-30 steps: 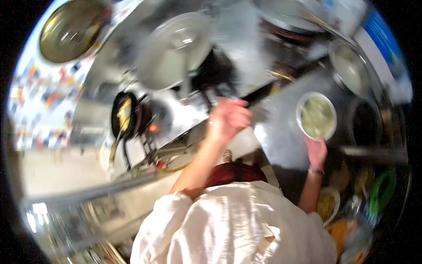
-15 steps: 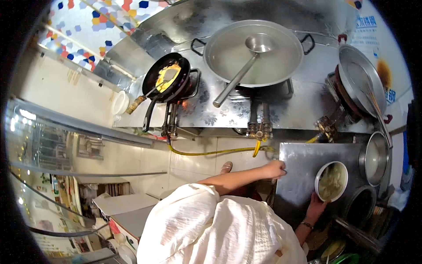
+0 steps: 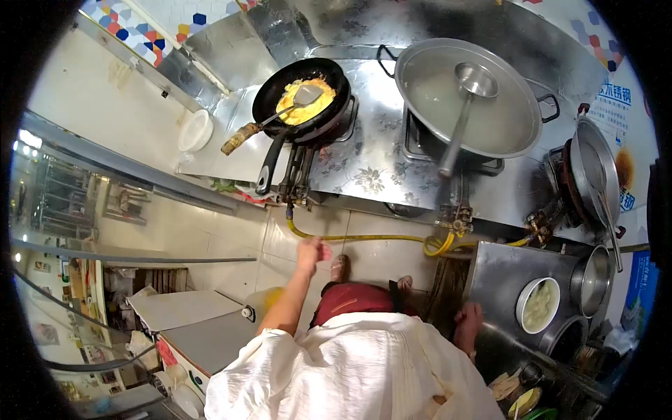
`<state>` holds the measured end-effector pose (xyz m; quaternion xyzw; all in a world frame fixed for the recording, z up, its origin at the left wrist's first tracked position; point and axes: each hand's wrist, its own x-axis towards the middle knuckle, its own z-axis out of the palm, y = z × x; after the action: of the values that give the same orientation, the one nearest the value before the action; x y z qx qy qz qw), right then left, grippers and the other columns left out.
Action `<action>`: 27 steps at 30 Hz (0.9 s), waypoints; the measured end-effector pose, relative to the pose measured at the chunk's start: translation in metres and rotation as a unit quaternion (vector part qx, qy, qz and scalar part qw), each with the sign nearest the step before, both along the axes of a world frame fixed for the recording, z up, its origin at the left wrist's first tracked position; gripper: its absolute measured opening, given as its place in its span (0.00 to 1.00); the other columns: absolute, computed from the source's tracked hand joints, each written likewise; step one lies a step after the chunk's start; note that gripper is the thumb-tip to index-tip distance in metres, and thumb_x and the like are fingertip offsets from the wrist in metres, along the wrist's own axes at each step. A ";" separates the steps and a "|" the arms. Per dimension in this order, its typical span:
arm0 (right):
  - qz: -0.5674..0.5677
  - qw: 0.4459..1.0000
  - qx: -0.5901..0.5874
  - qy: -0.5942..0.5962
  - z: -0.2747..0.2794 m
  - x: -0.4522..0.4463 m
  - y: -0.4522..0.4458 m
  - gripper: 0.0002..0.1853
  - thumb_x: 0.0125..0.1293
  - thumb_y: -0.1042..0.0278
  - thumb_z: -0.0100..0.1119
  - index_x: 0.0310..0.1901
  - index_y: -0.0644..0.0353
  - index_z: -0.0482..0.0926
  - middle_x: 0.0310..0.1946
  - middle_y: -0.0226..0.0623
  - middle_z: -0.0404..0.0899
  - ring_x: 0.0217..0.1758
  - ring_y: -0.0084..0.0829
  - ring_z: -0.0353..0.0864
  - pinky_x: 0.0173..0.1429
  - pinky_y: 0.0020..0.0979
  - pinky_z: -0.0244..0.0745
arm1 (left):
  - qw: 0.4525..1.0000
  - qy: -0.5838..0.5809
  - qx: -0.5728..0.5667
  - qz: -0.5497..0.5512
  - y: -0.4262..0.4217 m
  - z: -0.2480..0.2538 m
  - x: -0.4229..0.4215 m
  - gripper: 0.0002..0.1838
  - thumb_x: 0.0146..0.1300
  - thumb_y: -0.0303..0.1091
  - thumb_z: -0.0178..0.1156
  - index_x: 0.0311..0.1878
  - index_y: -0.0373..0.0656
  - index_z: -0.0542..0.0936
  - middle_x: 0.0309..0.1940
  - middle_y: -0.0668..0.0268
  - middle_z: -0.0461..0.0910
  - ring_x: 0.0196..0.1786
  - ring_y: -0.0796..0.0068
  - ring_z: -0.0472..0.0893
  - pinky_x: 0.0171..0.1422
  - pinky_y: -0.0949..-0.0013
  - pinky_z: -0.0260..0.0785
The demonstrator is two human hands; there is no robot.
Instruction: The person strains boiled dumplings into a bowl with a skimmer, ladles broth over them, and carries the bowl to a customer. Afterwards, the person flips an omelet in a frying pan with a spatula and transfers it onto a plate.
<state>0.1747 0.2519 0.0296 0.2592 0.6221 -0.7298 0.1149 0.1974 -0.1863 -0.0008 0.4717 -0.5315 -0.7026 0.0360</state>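
Two bare hands show in the head view. The left hand (image 3: pixel 313 253) is above the tiled floor (image 3: pixel 294 234), near a yellow hose (image 3: pixel 371 237), its fingers bent; how tightly, I cannot tell. The right hand (image 3: pixel 469 320), fingers folded into a fist, is at the near side of a metal counter (image 3: pixel 497 269); whether it touches the edge, I cannot tell. On that counter sits a white bowl (image 3: pixel 520 308) of pale pieces, apart from the right hand and just beside a metal pot (image 3: pixel 582 276). On the stove (image 3: pixel 371 157), a black frying pan (image 3: pixel 266 103) holds yellow egg (image 3: pixel 323 104) with a spatula (image 3: pixel 306 95) resting across it. A ladle (image 3: pixel 460 129) lies in the large pot (image 3: pixel 420 61) of cloudy liquid.
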 end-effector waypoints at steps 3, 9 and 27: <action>0.208 0.975 0.022 0.077 0.019 -0.054 -0.082 0.08 0.64 0.67 0.48 0.31 0.61 0.72 0.18 0.28 0.64 0.21 0.19 0.63 0.25 0.24 0.61 | 0.994 0.036 -0.047 0.089 -0.060 -0.007 0.004 0.11 0.64 0.35 0.47 0.35 0.35 0.69 0.24 0.57 0.75 0.22 0.67 0.77 0.24 0.69 0.73; 0.442 0.891 0.085 0.058 0.016 -0.093 -0.289 0.15 0.70 0.65 0.40 0.48 0.65 0.72 0.35 0.38 0.78 0.34 0.24 0.76 0.42 0.26 0.75 | 0.986 0.044 -0.134 0.088 -0.178 -0.034 -0.020 0.16 0.65 0.41 0.47 0.31 0.36 0.70 0.19 0.62 0.73 0.16 0.75 0.72 0.17 0.74 0.64; 0.380 0.905 0.184 0.056 -0.072 -0.081 -0.484 0.20 0.69 0.59 0.40 0.38 0.72 0.73 0.29 0.45 0.76 0.30 0.32 0.74 0.37 0.34 0.69 | 0.975 0.068 0.084 -0.194 -0.230 -0.022 -0.044 0.11 0.62 0.34 0.56 0.35 0.34 0.74 0.21 0.60 0.76 0.21 0.75 0.75 0.22 0.74 0.66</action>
<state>0.0934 -0.2319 -0.0419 -0.0218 0.8024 -0.5164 0.2984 0.1534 -0.4161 -0.0228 0.3125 -0.5479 -0.7689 -0.1049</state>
